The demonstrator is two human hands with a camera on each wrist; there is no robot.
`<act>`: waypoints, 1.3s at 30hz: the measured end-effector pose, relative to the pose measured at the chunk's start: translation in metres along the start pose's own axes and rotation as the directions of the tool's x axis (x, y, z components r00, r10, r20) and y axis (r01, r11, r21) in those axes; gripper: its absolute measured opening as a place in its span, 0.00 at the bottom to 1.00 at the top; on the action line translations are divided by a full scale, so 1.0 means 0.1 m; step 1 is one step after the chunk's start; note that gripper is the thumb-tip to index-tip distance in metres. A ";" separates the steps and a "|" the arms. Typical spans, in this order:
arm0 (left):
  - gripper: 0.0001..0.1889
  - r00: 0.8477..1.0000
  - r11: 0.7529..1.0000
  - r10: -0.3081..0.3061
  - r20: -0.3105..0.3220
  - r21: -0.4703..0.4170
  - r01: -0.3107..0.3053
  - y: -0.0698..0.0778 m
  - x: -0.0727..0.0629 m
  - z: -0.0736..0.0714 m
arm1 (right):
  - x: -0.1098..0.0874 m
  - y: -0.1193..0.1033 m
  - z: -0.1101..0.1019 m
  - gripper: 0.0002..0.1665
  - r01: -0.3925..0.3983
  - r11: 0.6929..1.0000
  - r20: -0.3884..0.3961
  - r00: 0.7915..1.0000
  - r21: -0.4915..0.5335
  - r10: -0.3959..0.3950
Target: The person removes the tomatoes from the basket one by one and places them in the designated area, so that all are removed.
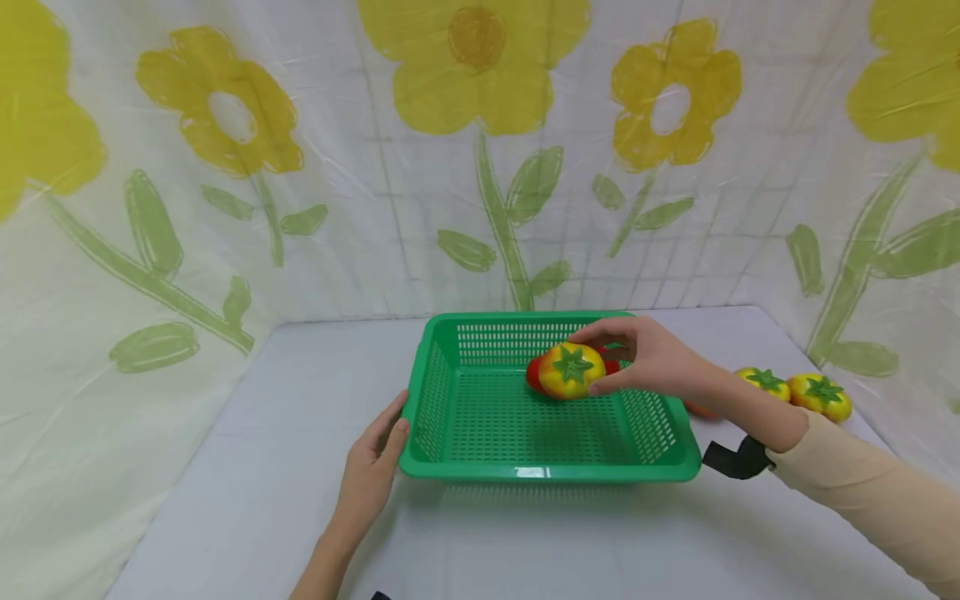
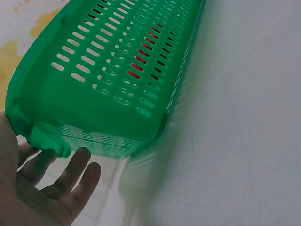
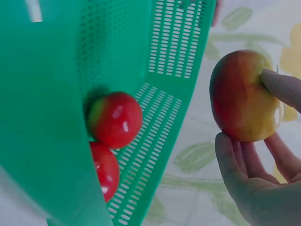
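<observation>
In the head view a green plastic basket [image 1: 532,472] with slotted walls stands on the white table. My left hand [image 1: 373,457] holds its left rim, fingers curled at the edge in the left wrist view. My right hand [image 1: 651,357] grips a yellow-and-red tomato [image 1: 572,372] with a green star-shaped top, raised over the basket. Thumb and fingertips pinch it from opposite sides in the right wrist view. Inside the basket lie two red tomatoes, one [image 3: 115,120] fully visible and another [image 3: 104,170] partly hidden by the wall.
Two yellow tomatoes, one [image 1: 762,382] beside the other [image 1: 821,397], sit right of the basket, behind my right forearm. A reddish fruit [image 1: 702,410] shows partly by the basket's right side. A flower-printed curtain [image 1: 337,275] hangs at the table's back edge.
</observation>
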State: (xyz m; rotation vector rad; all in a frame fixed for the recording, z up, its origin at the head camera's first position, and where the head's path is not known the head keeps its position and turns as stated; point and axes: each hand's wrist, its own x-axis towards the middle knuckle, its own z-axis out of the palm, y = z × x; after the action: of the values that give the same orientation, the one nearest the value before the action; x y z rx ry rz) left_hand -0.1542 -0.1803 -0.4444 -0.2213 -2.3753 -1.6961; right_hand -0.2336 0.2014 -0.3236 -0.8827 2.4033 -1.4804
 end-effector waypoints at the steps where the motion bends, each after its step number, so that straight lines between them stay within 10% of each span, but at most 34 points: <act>1: 0.25 1.000 1.000 0.000 -0.001 0.004 0.000 0.00 0.00 0.00 | -0.02 0.00 0.00 0.32 -0.003 1.000 0.002 1.000 -0.007 0.003; 39: 0.25 1.000 1.000 0.012 -0.011 0.025 -0.012 -0.03 0.01 0.00 | -0.45 -0.11 0.04 0.33 -0.128 0.992 -0.043 0.991 0.011 0.129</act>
State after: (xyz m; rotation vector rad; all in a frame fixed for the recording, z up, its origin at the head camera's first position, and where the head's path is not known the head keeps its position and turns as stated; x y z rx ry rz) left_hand -0.1563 -0.1814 -0.4470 -0.2211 -2.3807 -1.6571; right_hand -0.1909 0.2200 -0.3226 -0.6863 2.4331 -1.4751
